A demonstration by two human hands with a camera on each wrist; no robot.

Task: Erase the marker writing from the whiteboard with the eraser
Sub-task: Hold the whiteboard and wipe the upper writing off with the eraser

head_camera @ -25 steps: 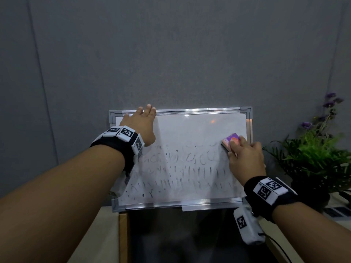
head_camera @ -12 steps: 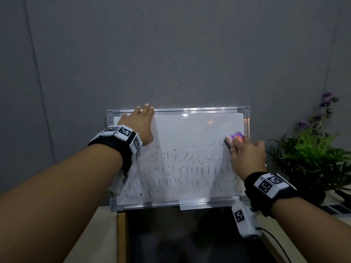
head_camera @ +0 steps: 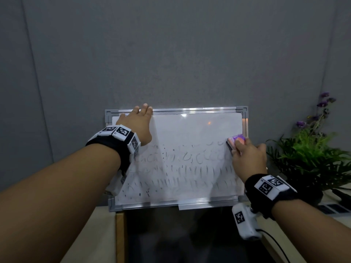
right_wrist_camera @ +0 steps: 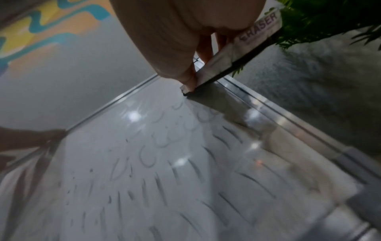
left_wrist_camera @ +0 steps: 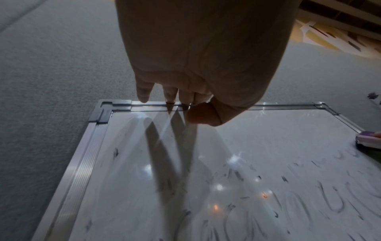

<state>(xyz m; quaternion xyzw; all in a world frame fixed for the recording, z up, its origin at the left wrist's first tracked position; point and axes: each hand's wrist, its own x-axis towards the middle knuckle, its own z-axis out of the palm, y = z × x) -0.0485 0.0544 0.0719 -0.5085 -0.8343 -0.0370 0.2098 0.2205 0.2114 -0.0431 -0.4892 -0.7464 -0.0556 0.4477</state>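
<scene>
A metal-framed whiteboard (head_camera: pixel 190 130) leans against the grey wall, its lower half covered in smeared marker strokes (head_camera: pixel 190 168); the upper band is wiped. My left hand (head_camera: pixel 138 122) lies flat on the board's top left, with straight fingers (left_wrist_camera: pixel 142 93) reaching its top frame (left_wrist_camera: pixel 268 105). At the board's right edge my right hand (head_camera: pixel 247 154) grips a purple and pink eraser (head_camera: pixel 235 140) and presses it to the surface. In the right wrist view the eraser (right_wrist_camera: pixel 243 48) shows its label and meets the board (right_wrist_camera: pixel 144 163) by the right frame.
A potted green plant with purple flowers (head_camera: pixel 313 152) stands just right of the board. A dark glossy surface (head_camera: pixel 180 236) lies below the board, with pale tabletop (head_camera: pixel 102 234) to its left. A grey wall (head_camera: pixel 171 54) fills the background.
My right hand has slid the eraser to the right, up to the board's right frame. The left hand has kept its place at the top left.
</scene>
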